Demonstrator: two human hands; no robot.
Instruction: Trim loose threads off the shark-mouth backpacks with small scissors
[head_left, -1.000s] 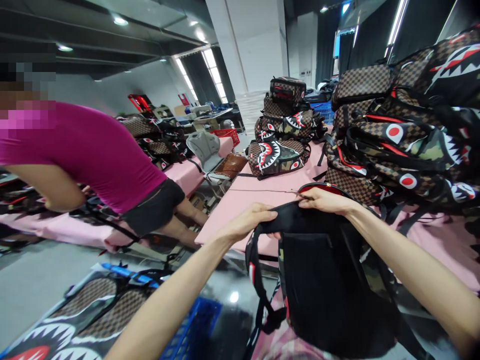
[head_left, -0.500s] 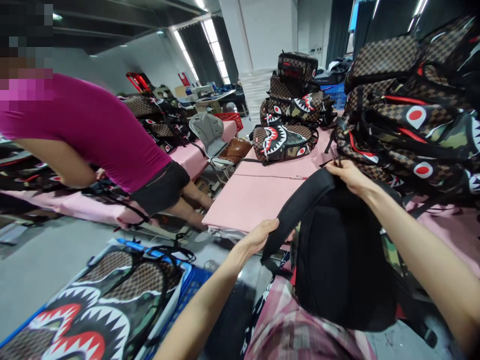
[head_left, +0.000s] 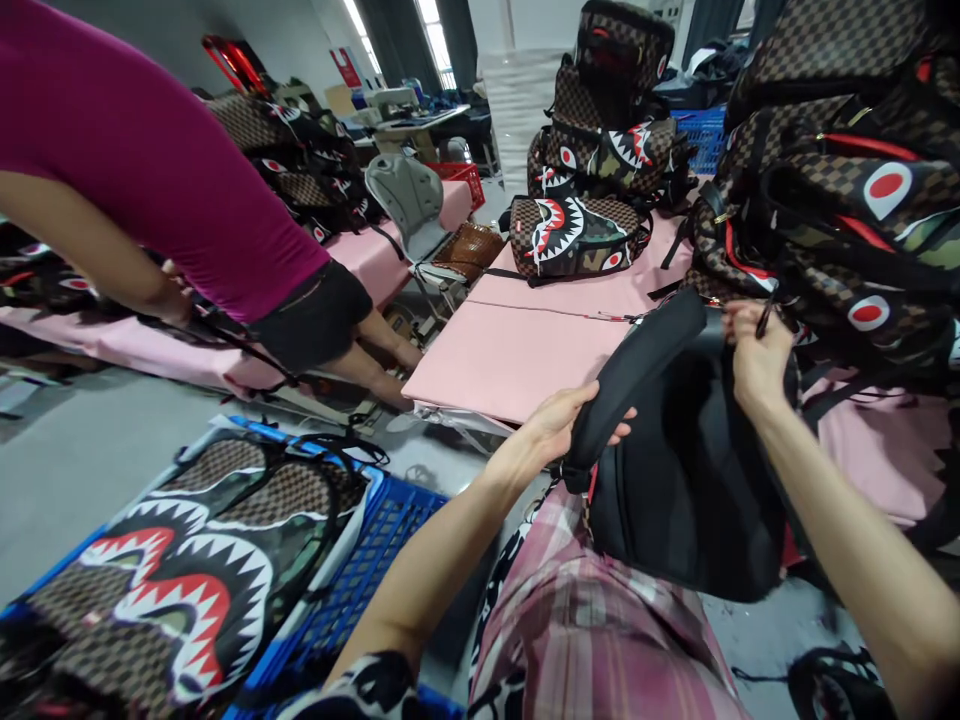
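Observation:
A backpack with its plain black back panel [head_left: 686,490] facing up leans over my lap. My left hand [head_left: 559,425] is wrapped round its padded black shoulder strap [head_left: 641,370], with fingertips showing on the strap's far side. Near the top of the backpack, my right hand [head_left: 759,360] is closed above the panel. A thin dark piece stands out between its fingers, too small to identify. The pink-covered table [head_left: 517,350] lies just beyond the backpack.
Checkered shark-print backpacks [head_left: 589,235] are piled on the table, with a taller heap [head_left: 840,200] at right. A blue crate [head_left: 360,560] at lower left holds more bags. A person in a magenta top [head_left: 172,180] bends over another table. A grey chair [head_left: 409,205] stands between.
My right hand has left the strap's upper end and moved right. My left hand has shifted up and right, now wrapped further round the strap. The view has tilted down.

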